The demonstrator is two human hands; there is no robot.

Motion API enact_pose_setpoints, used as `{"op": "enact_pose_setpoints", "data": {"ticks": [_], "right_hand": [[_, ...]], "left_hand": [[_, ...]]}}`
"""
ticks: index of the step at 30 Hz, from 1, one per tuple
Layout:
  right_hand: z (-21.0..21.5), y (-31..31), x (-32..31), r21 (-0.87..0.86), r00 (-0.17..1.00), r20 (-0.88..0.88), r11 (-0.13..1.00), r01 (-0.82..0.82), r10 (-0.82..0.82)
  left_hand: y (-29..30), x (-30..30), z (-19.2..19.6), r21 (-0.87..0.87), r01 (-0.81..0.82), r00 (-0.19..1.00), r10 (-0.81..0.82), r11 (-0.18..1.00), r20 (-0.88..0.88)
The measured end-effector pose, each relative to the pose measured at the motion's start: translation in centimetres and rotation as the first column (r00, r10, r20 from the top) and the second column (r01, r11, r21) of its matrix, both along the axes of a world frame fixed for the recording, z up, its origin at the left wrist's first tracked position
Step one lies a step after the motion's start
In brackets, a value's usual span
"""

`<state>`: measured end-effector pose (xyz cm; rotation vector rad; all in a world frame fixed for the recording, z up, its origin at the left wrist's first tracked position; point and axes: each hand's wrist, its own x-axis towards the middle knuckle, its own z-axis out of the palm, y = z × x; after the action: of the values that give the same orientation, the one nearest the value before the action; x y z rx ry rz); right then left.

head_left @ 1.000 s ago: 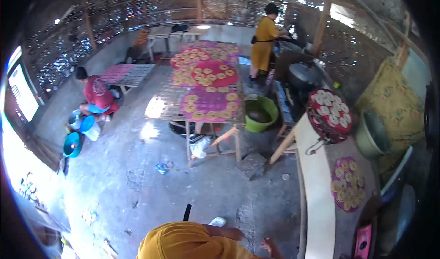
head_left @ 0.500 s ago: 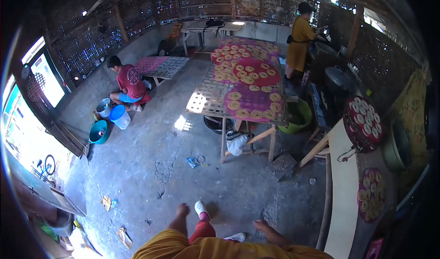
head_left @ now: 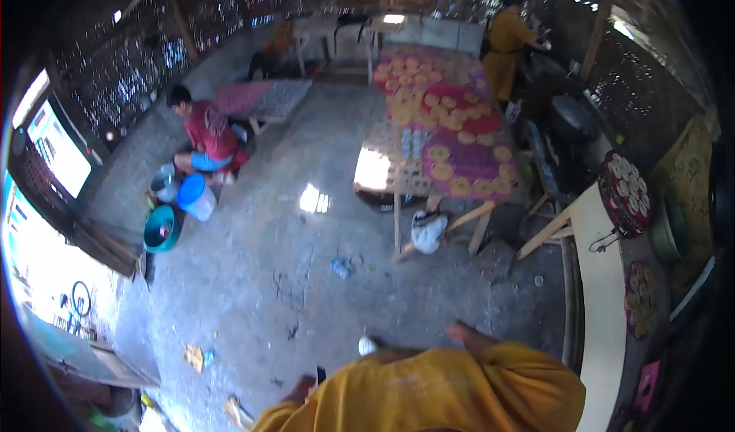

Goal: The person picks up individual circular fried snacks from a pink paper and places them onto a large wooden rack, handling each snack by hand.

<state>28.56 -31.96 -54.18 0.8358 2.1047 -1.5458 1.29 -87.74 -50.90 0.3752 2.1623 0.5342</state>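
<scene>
My left hand (head_left: 301, 388) hangs low at my left side, its fingers drawn together. A small dark, flat, upright thing (head_left: 321, 374) shows at its fingertips, too blurred to name. Out to my right, my right hand (head_left: 464, 332) hovers above the concrete floor, smeared by motion, with nothing visible in it. One white shoe (head_left: 367, 345) of mine shows between the hands. Neither hand touches the slatted table (head_left: 383, 179) ahead, where pale ring-shaped pieces (head_left: 461, 185) lie on pink and purple sheets (head_left: 467, 156).
A bench (head_left: 601, 294) runs along my right, bearing a round red tray of rings (head_left: 626, 187). A person in a red shirt (head_left: 210, 130) sits among buckets (head_left: 197, 198) at left. Another in mustard clothes (head_left: 507, 42) stands at the back right. Litter (head_left: 194, 358) lies on the floor.
My view has shifted, and the table now sits further right in it. My body leans more into the picture. The right hand has risen; the left has dropped lower, with a dark thing now visible there.
</scene>
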Motion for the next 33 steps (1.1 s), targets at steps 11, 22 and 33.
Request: {"op": "enact_pose_setpoints", "data": {"ticks": [11,22,33], "right_hand": [[8.2,-3.2,-22.7,0.486,0.901,-0.021,0.792,-0.370,0.433],[37.1,-9.0,-36.1,-0.394,0.573,-0.179,0.476,-0.786,0.799],[37.9,-4.8,-48.1,-0.269,0.708,-0.412,0.666,-0.696,0.573]], "left_hand": [[5.3,-10.0,14.8,0.470,-0.150,0.956,0.249,0.870,-0.155],[9.3,-13.9,36.3,0.560,-0.133,0.857,-0.189,0.818,0.480],[20.9,-36.9,33.1,0.475,0.058,0.958,-0.182,0.878,0.220]]}}
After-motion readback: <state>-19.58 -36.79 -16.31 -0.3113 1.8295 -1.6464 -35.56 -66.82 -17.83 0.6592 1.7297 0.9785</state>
